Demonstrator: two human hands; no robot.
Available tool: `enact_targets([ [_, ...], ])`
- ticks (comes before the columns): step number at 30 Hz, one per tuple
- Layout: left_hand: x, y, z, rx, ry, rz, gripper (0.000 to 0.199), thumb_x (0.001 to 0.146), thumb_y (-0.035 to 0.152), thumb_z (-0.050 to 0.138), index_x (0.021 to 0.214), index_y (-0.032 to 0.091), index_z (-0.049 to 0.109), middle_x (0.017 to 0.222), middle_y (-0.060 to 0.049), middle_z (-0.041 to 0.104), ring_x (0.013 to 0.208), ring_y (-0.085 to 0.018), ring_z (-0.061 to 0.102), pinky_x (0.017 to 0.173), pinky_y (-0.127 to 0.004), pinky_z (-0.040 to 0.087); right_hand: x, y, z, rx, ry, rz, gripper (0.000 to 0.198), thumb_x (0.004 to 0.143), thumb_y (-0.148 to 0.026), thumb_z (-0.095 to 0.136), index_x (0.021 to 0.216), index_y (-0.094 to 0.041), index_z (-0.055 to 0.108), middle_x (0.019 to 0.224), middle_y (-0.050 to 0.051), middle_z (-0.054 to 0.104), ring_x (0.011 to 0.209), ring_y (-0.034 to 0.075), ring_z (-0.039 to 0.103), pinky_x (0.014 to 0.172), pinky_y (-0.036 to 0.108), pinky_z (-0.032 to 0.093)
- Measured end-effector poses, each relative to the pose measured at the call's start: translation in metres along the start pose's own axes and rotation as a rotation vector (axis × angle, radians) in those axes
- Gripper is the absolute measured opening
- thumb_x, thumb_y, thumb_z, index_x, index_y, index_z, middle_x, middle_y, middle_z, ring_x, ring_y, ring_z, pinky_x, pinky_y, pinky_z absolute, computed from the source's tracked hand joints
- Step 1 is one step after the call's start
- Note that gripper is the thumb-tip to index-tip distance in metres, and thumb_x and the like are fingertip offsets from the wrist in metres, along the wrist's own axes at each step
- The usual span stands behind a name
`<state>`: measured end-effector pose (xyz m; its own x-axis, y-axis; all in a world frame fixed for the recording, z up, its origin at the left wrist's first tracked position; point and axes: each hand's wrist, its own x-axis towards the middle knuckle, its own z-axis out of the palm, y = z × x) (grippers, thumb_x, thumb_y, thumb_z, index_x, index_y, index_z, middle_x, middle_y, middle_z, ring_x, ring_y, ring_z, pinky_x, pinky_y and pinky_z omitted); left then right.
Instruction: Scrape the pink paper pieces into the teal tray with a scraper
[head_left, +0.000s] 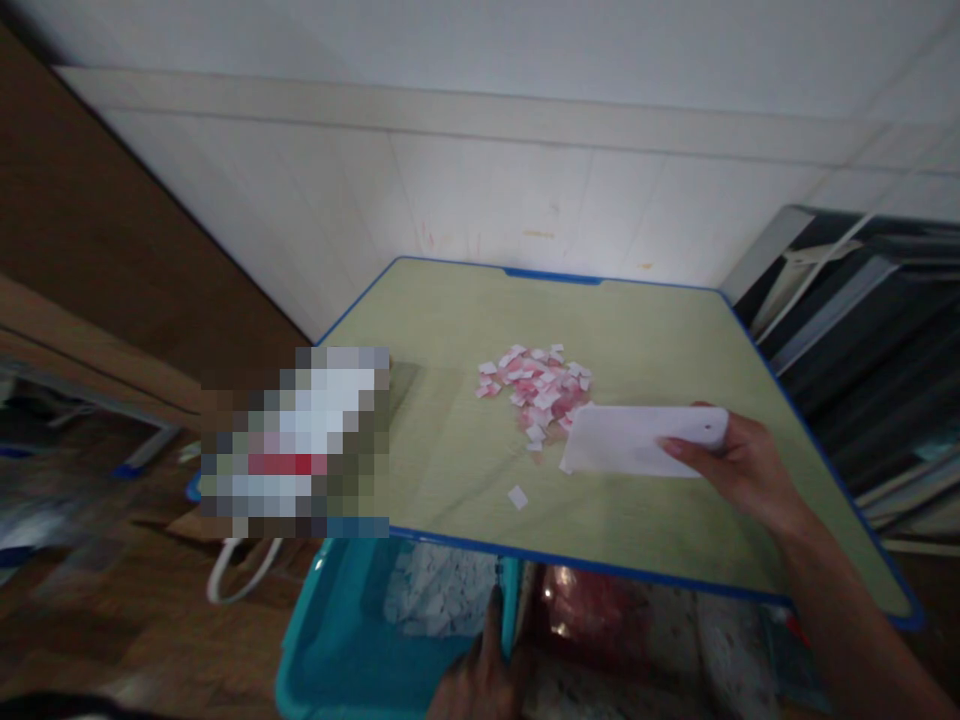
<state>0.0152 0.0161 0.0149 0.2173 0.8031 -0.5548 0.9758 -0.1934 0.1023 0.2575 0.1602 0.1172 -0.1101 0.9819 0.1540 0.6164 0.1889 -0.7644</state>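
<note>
My right hand (750,470) grips one end of a white flat scraper (630,440), a thin rectangular piece with a small hole near the held end. Its far edge meets a pile of small pink and white paper-like pieces (544,385) on the pale green tabletop (442,430). A single white piece (518,497) lies apart, nearer the table's front edge. At the bottom, my left hand (480,685) holds the right side of a teal basin (337,640), one finger stretched along its wall. Many white pieces (442,590) lie inside the basin, below the table's edge.
A blurred-out object (315,430) covers the table's left side. Red glossy material (585,605) lies under the front edge. Dark folded frames (862,320) lean at the right, and a brown wooden panel (127,220) stands at the left. Behind the table is a white wall (525,190).
</note>
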Motion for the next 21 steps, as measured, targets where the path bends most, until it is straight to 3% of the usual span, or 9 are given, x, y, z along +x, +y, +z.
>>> enact_targets([
  [6,-0.001,-0.001,-0.006,0.017,-0.046,0.015,0.038,0.075,0.011,0.041,0.105,0.03,0.054,0.126,-0.014,0.043,0.081,-0.022,0.061,0.067,-0.036,0.051,-0.012,-0.024,-0.003,-0.155,-0.134,-0.171,0.016,0.073,-0.032,0.055,0.063,-0.02,0.055,0.048,-0.004,0.051,0.039,0.007,0.045,0.034,0.017,0.032],
  [9,-0.002,-0.002,-0.006,0.0,-0.015,0.029,0.036,0.075,0.011,0.04,0.102,0.029,0.056,0.125,-0.013,0.045,0.081,-0.023,0.061,0.066,-0.036,0.051,-0.02,-0.033,-0.006,-0.208,-0.105,-0.213,0.014,0.074,-0.03,0.053,0.065,-0.02,0.056,0.047,-0.005,0.051,0.038,0.007,0.046,0.035,0.017,0.032],
  [15,-0.001,-0.003,0.001,-0.044,0.016,0.037,0.034,0.072,0.012,0.045,0.099,0.029,0.057,0.121,-0.014,0.049,0.079,-0.024,0.061,0.066,-0.038,0.05,-0.038,-0.032,-0.012,-0.237,0.167,-0.118,0.009,0.071,-0.03,0.056,0.068,-0.022,0.057,0.05,-0.004,0.057,0.041,0.011,0.052,0.038,0.02,0.038],
  [21,-0.002,-0.002,-0.004,-0.08,0.001,0.022,0.037,0.069,0.013,0.051,0.101,0.03,0.056,0.125,-0.015,0.044,0.081,-0.024,0.061,0.067,-0.038,0.05,-0.044,-0.034,-0.007,-0.261,0.049,-0.125,0.01,0.072,-0.031,0.055,0.068,-0.022,0.058,0.048,-0.004,0.056,0.04,0.011,0.052,0.037,0.02,0.037],
])
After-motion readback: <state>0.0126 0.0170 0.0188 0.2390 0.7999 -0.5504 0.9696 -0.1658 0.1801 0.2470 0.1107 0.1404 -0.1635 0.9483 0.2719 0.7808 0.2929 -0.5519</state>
